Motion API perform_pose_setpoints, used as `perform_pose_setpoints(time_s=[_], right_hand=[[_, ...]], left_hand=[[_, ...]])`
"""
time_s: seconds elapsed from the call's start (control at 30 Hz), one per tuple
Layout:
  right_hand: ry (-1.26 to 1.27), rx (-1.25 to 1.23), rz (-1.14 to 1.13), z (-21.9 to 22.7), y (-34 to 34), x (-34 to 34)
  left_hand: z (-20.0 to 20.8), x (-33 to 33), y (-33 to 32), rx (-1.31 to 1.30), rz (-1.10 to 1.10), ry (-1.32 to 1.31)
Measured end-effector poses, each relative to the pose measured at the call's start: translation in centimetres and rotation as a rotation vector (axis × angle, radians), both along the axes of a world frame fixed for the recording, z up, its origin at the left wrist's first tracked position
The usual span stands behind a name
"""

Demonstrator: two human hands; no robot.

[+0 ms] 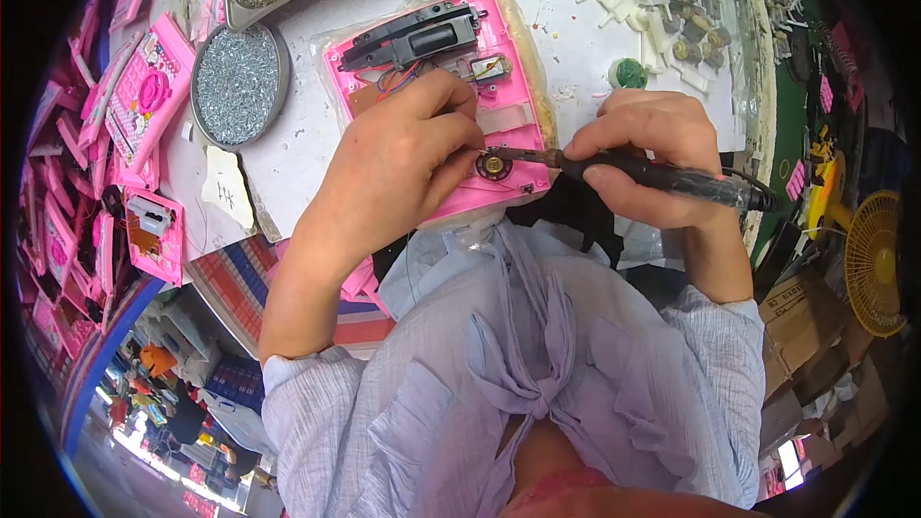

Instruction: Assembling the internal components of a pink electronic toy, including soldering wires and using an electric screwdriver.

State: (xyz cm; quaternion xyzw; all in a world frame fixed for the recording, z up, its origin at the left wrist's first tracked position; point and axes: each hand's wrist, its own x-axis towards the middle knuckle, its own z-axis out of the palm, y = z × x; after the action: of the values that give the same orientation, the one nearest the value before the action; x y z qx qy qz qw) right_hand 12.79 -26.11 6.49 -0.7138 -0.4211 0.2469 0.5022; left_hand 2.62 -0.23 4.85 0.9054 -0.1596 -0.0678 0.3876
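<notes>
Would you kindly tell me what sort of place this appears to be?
Probably a workshop assembling toys or small electronics: the right hand holds a black pen-shaped soldering iron over an open pink plastic casing, near a round grey dish of small silvery metal parts.

L fingers (455, 134) @ spkr (494, 168), sold. iron (662, 178) in R fingers (614, 127) prob. touching it.

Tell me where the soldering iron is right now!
In the head view, the soldering iron is right of centre, held in the right hand, its tip by the small round part in the pink case.
</notes>
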Motion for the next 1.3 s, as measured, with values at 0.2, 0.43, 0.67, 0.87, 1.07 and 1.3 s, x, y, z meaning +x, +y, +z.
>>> perform_pose_setpoints(time_s=[0.2, 0.43, 0.67, 0.87, 1.07, 1.3], right_hand=[[0.209, -0.055, -0.143, -0.4, 0.1, -0.7], [0.224, -0.024, -0.211, -0.5, 0.2, -1.1], [0.187, 0.01, -0.249, 0.7, -1.1, -1.1], [0.111, 0.038, -0.25, 1.0, -2.1, -1.0], [0.042, 0.055, -0.219, 0.6, -2.3, -0.9], [0.064, 0.003, -0.144, 1.0, -2.0, -0.9]], left_hand=[[0.3, 0.1, -0.1, 0.013, -0.009, 0.005], [0.3, 0.0, -0.2, 0.019, 0.001, -0.01], [0.2, 0.0, -0.2, 0.017, 0.005, -0.014], [0.0, -0.1, -0.2, 0.009, 0.017, -0.024], [0.1, -0.7, -0.7, 0.005, 0.065, -0.038], [0.0, -1.1, -1.5, 0.086, 0.102, -0.109]])
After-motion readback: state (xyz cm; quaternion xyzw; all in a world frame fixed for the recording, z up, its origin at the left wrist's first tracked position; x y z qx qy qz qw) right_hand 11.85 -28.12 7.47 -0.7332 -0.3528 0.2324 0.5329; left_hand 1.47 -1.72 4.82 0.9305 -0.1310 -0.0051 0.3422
